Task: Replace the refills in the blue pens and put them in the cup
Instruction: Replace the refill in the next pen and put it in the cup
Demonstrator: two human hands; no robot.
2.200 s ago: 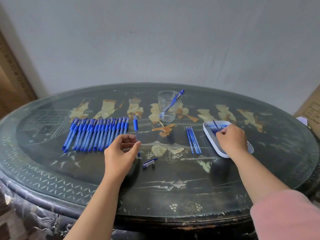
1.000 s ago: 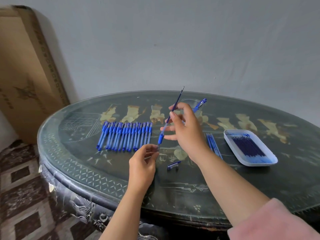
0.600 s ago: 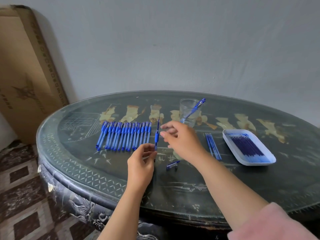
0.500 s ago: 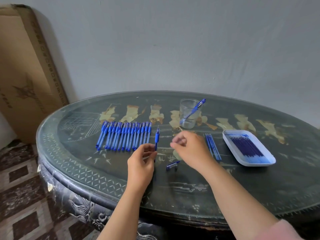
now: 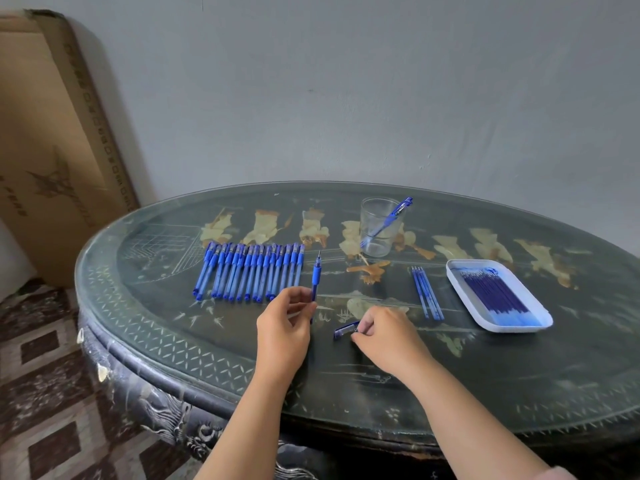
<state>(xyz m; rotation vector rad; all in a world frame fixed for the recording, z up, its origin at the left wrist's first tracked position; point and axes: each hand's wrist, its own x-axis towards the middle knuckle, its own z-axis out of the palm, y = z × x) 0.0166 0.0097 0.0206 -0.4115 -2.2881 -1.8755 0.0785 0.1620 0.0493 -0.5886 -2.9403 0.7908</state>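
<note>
On the table, just left of the right hand, whose curled fingertips pinched its end, lay the pen cap, crosswise, beside the left hand pinching the blue pen upright.

I see a table with a shiny, smooth glass top. The cup is clear and shiny; glass or plastic, I cannot tell. The pens and the cap are blue see-through plastic. The pen has a metal tip. The tray is smooth white plastic. The box is dull brown cardboard.
</note>
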